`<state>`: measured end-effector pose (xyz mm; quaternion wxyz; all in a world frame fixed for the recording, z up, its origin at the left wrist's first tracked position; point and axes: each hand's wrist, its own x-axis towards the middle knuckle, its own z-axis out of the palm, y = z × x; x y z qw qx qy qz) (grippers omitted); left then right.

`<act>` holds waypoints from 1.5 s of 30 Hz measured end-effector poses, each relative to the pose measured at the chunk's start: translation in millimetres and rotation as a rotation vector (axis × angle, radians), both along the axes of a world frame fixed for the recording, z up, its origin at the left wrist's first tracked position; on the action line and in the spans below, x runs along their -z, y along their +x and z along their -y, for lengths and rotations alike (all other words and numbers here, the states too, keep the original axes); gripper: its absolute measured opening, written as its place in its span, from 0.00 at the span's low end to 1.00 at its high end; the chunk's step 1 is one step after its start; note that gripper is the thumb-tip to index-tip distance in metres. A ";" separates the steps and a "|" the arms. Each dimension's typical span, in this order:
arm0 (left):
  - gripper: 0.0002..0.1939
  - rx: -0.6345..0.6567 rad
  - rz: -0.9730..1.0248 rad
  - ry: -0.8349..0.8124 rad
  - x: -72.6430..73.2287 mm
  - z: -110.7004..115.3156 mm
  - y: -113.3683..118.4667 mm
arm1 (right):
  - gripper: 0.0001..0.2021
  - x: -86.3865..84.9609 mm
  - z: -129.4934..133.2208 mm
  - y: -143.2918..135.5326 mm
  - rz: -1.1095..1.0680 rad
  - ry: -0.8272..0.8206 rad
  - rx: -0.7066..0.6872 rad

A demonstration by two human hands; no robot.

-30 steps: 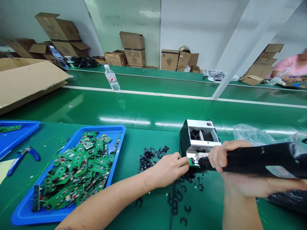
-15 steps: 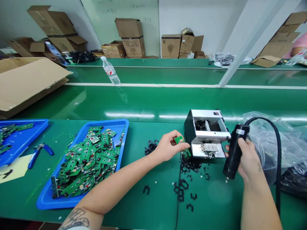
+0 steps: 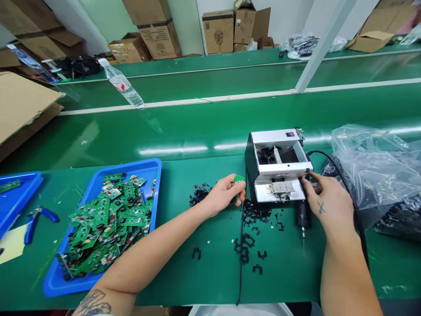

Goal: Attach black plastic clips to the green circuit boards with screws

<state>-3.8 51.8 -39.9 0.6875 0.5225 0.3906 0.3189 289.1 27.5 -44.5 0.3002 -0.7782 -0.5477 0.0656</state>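
Note:
My left hand (image 3: 226, 193) pinches a small green circuit board (image 3: 239, 178) just left of the silver and black machine (image 3: 285, 169). At the machine's right side is my right hand (image 3: 324, 193), its fingers curled against the housing near the black electric screwdriver (image 3: 303, 215). The screwdriver lies beside the machine with its tip toward me; whether my fingers grip it is hidden. Black plastic clips (image 3: 245, 250) and small bits are scattered in front of the machine, with another black pile (image 3: 199, 193) left of it. Many green boards (image 3: 108, 219) fill a blue tray (image 3: 159, 188).
Blue-handled pliers (image 3: 32, 226) lie near a second blue tray (image 3: 24, 199) at the left. A plastic bottle (image 3: 123, 85) lies on the far ledge. Clear plastic bags (image 3: 381, 166) are at the right. A black cable (image 3: 241, 263) crosses the table. Cardboard boxes (image 3: 219, 33) stand behind.
My right hand has moved the screwdriver from an upright hold in the open to low against the machine's right side. My left hand has drawn slightly away from the machine with the board. The view has shifted.

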 end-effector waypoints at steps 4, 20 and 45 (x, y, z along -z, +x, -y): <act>0.23 -0.003 -0.035 -0.018 2.2 2.2 1.6 | 0.12 -26.8 24.6 -22.6 -0.042 0.297 -0.075; 0.08 0.049 -0.124 -0.031 9.1 2.0 0.1 | 0.10 12.4 70.6 -112.2 0.358 -0.341 -1.183; 0.19 0.040 -0.288 0.058 -19.4 3.9 -17.4 | 0.07 1.6 66.8 -110.8 0.094 -0.407 -1.028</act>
